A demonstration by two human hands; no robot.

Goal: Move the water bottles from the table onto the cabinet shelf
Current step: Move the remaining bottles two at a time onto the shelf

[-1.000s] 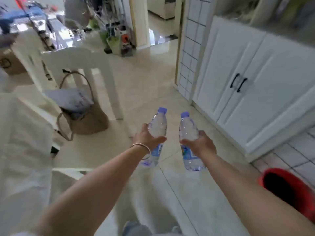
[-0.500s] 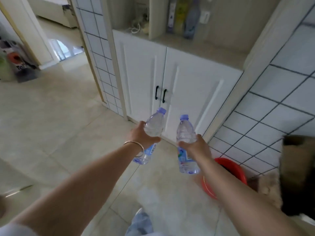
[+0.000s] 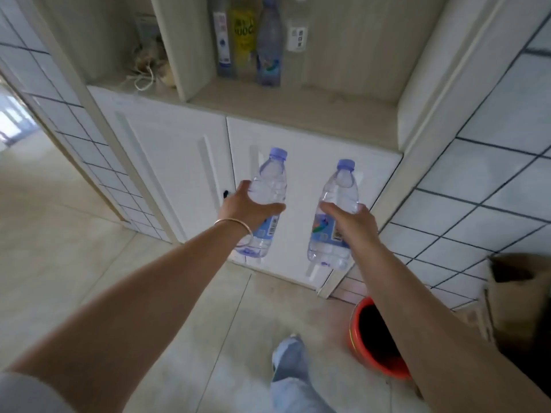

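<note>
My left hand [image 3: 247,208] grips a clear water bottle [image 3: 269,183] with a purple cap around its middle. My right hand [image 3: 351,222] holds a second such water bottle [image 3: 340,189] the same way. Both bottles stand nearly upright in front of the white cabinet doors [image 3: 179,162], below the open wooden cabinet shelf [image 3: 298,108]. At the back of that shelf stand three bottles: a clear one with a white label [image 3: 223,40], a yellow one [image 3: 244,34] and a blue-tinted water bottle [image 3: 269,46].
A vertical divider [image 3: 182,46] splits the shelf; cord and small items [image 3: 146,73] lie in the left bay. A red bucket [image 3: 375,338] sits on the floor at right, a cardboard box [image 3: 521,293] beside it. Tiled walls flank the cabinet; a doorway opens at left.
I have turned from the table area and walked up to the cabinet, both bottles held out in front. The shelf and its bottles now fill the top of the view.
</note>
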